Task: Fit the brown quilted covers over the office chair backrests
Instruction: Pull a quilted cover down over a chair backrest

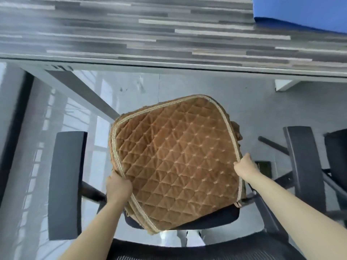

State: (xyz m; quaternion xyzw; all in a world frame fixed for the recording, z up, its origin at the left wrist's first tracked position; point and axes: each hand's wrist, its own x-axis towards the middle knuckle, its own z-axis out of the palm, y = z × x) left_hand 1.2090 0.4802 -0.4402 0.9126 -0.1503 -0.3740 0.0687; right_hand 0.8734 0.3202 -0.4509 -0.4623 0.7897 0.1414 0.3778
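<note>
One brown quilted cover (174, 158) lies over the black seat (206, 220) of one office chair, at frame centre. The left hand (118, 186) grips its trimmed edge at 8 o'clock; the right hand (246, 166) pinches the edge at 3 o'clock. Two black armrests (65, 184) flank it, under one striped desk (131, 34).

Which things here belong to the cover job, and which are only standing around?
Belong to the job: brown quilted cover, office chair, left hand, right hand.

Only around: desk, second chair, blue panel.
</note>
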